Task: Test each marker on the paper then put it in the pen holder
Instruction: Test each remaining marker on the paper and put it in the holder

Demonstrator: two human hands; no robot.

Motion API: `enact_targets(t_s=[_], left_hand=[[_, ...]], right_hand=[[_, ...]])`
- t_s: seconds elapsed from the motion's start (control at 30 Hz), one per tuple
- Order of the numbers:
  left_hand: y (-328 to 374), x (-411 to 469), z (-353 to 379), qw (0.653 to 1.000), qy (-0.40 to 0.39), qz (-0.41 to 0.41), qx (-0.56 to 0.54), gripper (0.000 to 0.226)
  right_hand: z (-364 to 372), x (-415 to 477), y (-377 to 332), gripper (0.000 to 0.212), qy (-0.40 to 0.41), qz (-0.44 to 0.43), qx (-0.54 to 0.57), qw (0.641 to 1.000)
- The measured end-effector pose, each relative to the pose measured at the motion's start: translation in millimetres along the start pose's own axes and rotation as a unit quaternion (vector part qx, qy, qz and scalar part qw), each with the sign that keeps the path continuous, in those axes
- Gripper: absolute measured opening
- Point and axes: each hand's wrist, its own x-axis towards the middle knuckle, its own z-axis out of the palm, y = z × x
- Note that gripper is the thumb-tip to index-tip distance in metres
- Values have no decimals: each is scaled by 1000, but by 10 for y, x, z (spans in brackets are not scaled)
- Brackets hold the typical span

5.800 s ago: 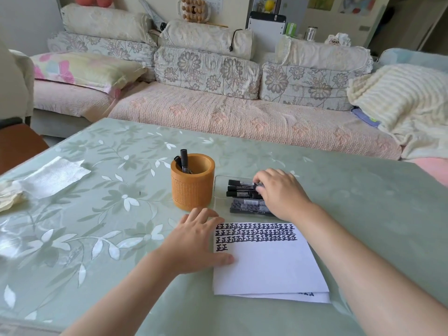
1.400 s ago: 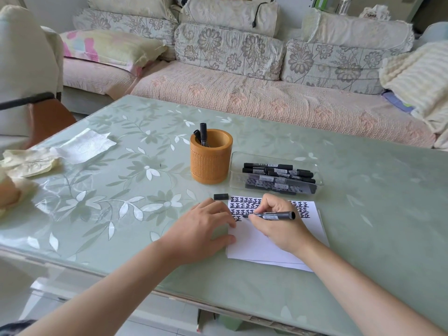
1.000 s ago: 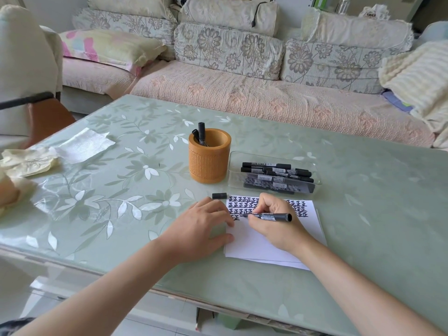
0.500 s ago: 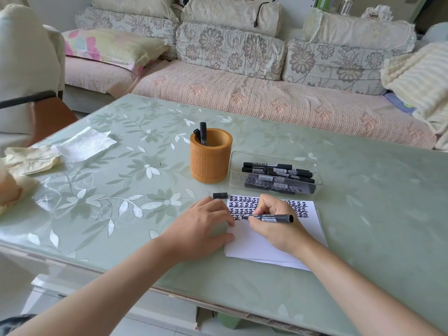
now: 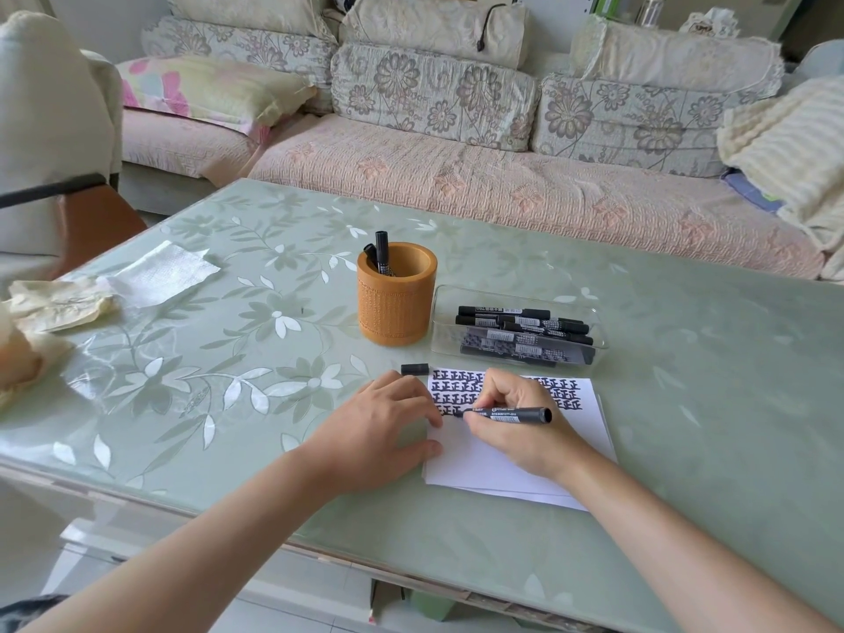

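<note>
Our right hand (image 5: 516, 422) pinched a thin black marker (image 5: 511, 415), its tip on the white sheet of paper (image 5: 511, 472) near the front edge of the green tabletop (image 5: 685, 404). Our left hand (image 5: 379, 431) rested open on the paper's left edge. The marker's small black cap (image 5: 414, 369) lay beside the paper. Two markers (image 5: 382, 255) stood in the round orange pen holder (image 5: 396, 308). We judged most of the job was left, since a pile of markers (image 5: 525, 333) lay in the clear plastic tray (image 5: 599, 333).

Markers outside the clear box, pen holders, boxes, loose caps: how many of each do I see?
Pen holder: 1
Clear box: 1
Loose cap: 1
Markers outside the box: 3 (2 standing markers in the pen holder, 1 held marker in the right hand)
Total: 6
</note>
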Motion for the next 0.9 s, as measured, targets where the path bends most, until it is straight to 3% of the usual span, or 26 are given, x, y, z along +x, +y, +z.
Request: enact_targets(t_s=[0.13, 0.37, 0.57, 0.73, 0.83, 0.9], left_hand=[[-1, 6, -3, 1000, 1, 2, -2, 27], [14, 57, -29, 1000, -4, 0, 7, 24], [8, 177, -73, 999, 28, -2, 19, 14], [-95, 314, -118, 990, 92, -73, 75, 19], [-152, 337, -105, 981, 41, -132, 137, 36], [-177, 347, -84, 976, 19, -155, 154, 41]], right_hand=[[3, 7, -11, 20, 0, 6, 2, 1000], [-31, 23, -22, 16, 34, 32, 137, 989], [-80, 56, -110, 23, 45, 9, 87, 995], [-203, 81, -192, 37, 7, 1, 91, 996], [-271, 101, -179, 60, -39, -3, 70, 997], [-286, 127, -185, 56, -50, 13, 99, 994]])
